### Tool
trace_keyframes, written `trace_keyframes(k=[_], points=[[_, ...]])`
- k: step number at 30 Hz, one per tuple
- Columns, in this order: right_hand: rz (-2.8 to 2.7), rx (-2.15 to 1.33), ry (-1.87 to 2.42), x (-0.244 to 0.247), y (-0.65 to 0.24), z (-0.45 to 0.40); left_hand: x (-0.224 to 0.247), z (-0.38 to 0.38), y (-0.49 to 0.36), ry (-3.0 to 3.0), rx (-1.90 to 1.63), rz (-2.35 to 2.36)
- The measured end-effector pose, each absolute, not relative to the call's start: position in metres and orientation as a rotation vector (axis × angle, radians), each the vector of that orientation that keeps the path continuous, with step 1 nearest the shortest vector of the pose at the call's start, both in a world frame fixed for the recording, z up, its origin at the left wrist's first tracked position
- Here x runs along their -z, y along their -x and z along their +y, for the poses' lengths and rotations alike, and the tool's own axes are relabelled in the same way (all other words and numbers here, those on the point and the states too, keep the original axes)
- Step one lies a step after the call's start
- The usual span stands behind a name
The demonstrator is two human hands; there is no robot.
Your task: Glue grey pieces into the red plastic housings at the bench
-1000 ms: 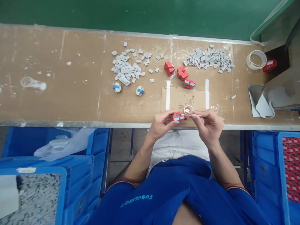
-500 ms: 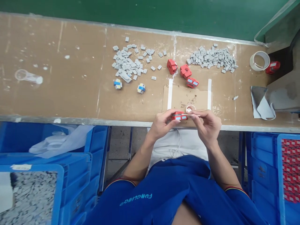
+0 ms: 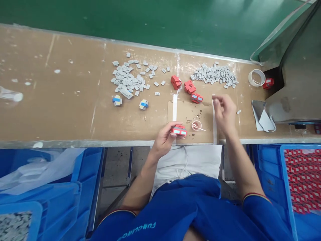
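Observation:
My left hand point(image 3: 164, 138) grips a red block piece point(image 3: 180, 130) with two pale windows, over the table's front edge. Beside it stands a small round cup point(image 3: 196, 126) with a thin white stick point(image 3: 201, 129) resting in it. My right hand point(image 3: 225, 112) hovers over the right tape strip, thumb and fingertips close together; whether something small is between them is unclear. Beyond the cup sit three red pieces, one with windows point(image 3: 197, 98). A heap of grey tiles point(image 3: 215, 74) lies behind my right hand.
More grey tiles point(image 3: 127, 78) spread at the left, near two yellow-and-blue pieces point(image 3: 143, 104). At the right are a tape roll point(image 3: 256, 78), folded white paper point(image 3: 263, 117) and a metal box point(image 3: 288, 93). Blue crates point(image 3: 271, 167) flank me below the table.
My right hand has let go of the stick, now in the cup, and moved away and forward. My left hand still holds the red piece. The view has shifted.

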State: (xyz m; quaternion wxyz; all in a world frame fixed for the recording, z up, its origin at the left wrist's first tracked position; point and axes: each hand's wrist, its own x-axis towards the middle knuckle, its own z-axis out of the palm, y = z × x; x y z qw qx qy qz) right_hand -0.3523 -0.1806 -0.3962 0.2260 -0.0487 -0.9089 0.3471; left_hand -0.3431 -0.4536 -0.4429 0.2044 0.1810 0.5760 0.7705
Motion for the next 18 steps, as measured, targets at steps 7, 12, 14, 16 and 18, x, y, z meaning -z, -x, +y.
trace_keyframes(k=[7,12,14,16,18], points=[[-2.827,-0.656,0.553,0.400,0.463,-0.128,0.439,-0.451,0.349,-0.427,-2.149,1.544],[-2.999,-0.282,0.402,0.399,0.476,-0.139,0.438,-0.454,0.347,-0.416,-2.129,1.548],[-3.022,-0.137,0.324,0.396,0.470,-0.139,0.439,-0.454,0.346,-0.416,-2.125,1.567],[-3.033,-0.063,0.238,0.392,0.457,-0.135,0.439,-0.455,0.345,-0.419,-2.124,1.578],[-3.085,0.001,0.160,0.386,0.439,-0.128,0.439,-0.455,0.345,-0.428,-2.127,1.578]])
